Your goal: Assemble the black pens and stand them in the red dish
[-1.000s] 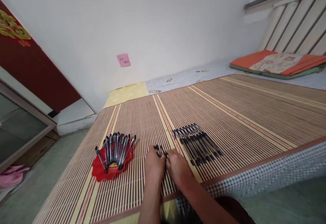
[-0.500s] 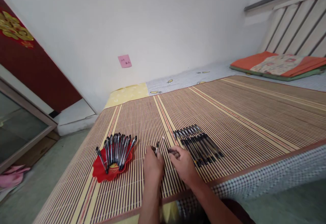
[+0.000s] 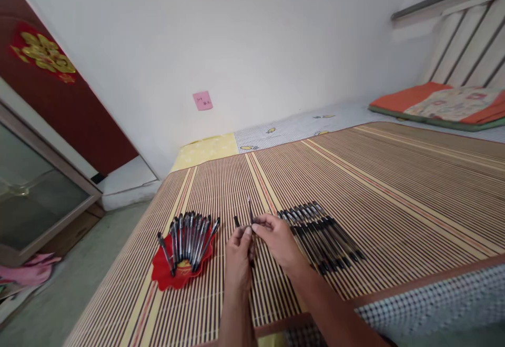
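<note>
My left hand [image 3: 239, 255] and my right hand [image 3: 278, 240] meet above the striped bamboo mat [image 3: 394, 189]. Both pinch one thin pen [image 3: 250, 211] that points away from me, its tip up. A small black cap [image 3: 236, 221] shows just left of it, at my left fingertips. Left of my hands, a red dish [image 3: 179, 275] holds several black pens fanned out. To the right, a row of several black pens [image 3: 319, 230] lies side by side on the mat.
The mat covers a bed whose checked sheet [image 3: 434, 305] hangs at the near edge. An orange folded cushion [image 3: 437, 106] lies at the far right. A pink note [image 3: 202, 100] sticks on the white wall. A glass-fronted cabinet [image 3: 35, 189] stands at the left by the floor.
My hands have lifted off the mat and drawn a pen apart: the thin pen body now stands out between them. The camera has shifted slightly left.
</note>
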The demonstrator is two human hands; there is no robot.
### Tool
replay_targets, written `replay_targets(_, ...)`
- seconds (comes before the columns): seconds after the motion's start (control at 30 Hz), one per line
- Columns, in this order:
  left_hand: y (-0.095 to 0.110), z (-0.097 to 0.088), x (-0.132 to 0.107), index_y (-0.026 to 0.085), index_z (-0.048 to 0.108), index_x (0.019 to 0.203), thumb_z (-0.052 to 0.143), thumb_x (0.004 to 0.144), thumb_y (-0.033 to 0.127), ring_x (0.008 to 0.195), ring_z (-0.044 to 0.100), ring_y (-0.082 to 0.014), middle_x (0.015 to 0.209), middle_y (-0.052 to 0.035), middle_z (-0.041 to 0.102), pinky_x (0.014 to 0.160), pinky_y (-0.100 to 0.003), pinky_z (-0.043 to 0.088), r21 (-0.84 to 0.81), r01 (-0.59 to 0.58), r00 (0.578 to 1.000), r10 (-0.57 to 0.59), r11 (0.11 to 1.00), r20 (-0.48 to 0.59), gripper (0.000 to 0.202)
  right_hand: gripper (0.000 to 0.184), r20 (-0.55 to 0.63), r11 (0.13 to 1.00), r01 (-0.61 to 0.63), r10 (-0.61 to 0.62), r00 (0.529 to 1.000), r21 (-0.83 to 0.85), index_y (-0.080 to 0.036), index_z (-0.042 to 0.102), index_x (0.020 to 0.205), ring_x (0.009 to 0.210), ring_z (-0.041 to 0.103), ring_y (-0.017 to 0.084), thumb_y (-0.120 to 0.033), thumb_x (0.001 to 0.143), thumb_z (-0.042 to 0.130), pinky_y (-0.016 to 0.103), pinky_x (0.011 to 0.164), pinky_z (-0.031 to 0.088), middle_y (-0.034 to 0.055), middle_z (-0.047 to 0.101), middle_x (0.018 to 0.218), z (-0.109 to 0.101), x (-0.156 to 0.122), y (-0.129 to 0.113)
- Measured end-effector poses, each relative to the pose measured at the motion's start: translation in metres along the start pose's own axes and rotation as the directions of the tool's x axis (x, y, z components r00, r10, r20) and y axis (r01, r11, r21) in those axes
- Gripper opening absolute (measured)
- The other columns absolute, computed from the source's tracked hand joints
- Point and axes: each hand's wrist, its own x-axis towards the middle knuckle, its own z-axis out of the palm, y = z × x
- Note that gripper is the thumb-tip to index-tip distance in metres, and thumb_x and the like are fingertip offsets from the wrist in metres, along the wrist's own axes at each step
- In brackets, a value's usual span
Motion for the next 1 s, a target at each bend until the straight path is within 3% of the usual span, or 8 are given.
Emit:
replay_targets(0.2, 0.0, 0.0, -0.001, 0.015, 0.062, 0.082, 0.085, 0.065, 0.049, 0.045, 0.033, -0.0034, 0.06, 0.0073, 0.048, 0.042, -0.017, 0.025, -0.008, 0.028, 1.0, -0.028, 1.0, 0.001, 0.045, 0.022, -0.03, 1.0, -0.011, 0.012, 0.999, 0.015, -0.016, 0.068, 0.08, 0.068, 0.063, 0.016, -0.032, 0.066, 0.069, 0.027, 0.062, 0.05, 0.0012, 0.069, 0.07, 0.004, 0.012, -0.002)
replay_targets(0.33, -0.004, 0.001, -0.004, 0.016, 0.064, 0.085, 0.087, 0.065, 0.042, 0.049, 0.038, -0.0041, 0.066, 0.0049, 0.053, 0.045, -0.017, 0.029, -0.019, 0.036, 0.999, -0.035, 0.999, 0.02, 0.04, 0.023, 0.0, 1.0, -0.019, 0.019, 1.0, 0.023, -0.015, 0.069, 0.08, 0.066, 0.06, 0.014, -0.033, 0.066, 0.072, 0.025, 0.062, 0.047, 0.0007, 0.067, 0.07, -0.01, 0.013, -0.004)
replay_targets(0.53, -0.006, 0.007, -0.013, 0.016, 0.063, 0.082, 0.086, 0.068, 0.039, 0.054, 0.043, -0.0065, 0.066, 0.0043, 0.053, 0.049, -0.018, 0.032, 0.049, 0.092, 0.99, -0.097, 0.995, 0.1, 0.035, 0.038, -0.039, 0.998, 0.045, -0.043, 0.998, 0.053, -0.015, 0.073, 0.101, 0.057, 0.05, 0.011, -0.047, 0.082, 0.065, 0.024, 0.053, 0.038, 0.0008, 0.062, 0.068, -0.039, 0.015, -0.03)
replay_targets(0.67, -0.005, 0.014, -0.017, 0.015, 0.064, 0.079, 0.085, 0.069, 0.038, 0.056, 0.043, -0.0071, 0.066, 0.0037, 0.053, 0.053, -0.019, 0.034, 0.105, 0.078, 0.988, -0.09, 0.991, 0.124, 0.032, 0.029, -0.012, 0.994, 0.075, -0.074, 0.997, 0.078, -0.016, 0.074, 0.087, 0.053, 0.045, 0.01, -0.044, 0.08, 0.069, 0.024, 0.05, 0.034, -0.0007, 0.058, 0.06, -0.045, 0.013, -0.041)
replay_targets(0.83, -0.005, 0.018, -0.017, 0.016, 0.064, 0.073, 0.088, 0.065, 0.035, 0.059, 0.045, -0.0075, 0.066, 0.003, 0.056, 0.056, -0.019, 0.036, 0.112, 0.066, 0.993, -0.077, 0.991, 0.092, 0.032, 0.027, -0.019, 0.991, 0.052, -0.05, 0.999, 0.126, -0.017, 0.069, 0.083, 0.052, 0.046, 0.009, -0.043, 0.079, 0.068, 0.023, 0.048, 0.033, 0.0016, 0.065, 0.068, -0.042, 0.012, -0.041)
replay_targets(1.0, -0.002, 0.017, -0.02, 0.014, 0.073, 0.095, 0.082, 0.072, 0.048, 0.061, 0.049, -0.0088, 0.076, -0.0031, 0.063, 0.054, -0.019, 0.037, -0.019, 0.188, 0.976, -0.184, 0.982, 0.115, 0.042, 0.026, -0.083, 0.995, 0.034, -0.027, 0.996, 0.089, -0.018, 0.065, 0.084, 0.049, 0.041, 0.008, -0.044, 0.081, 0.064, 0.022, 0.045, 0.03, -0.0023, 0.059, 0.066, -0.047, 0.01, -0.042)
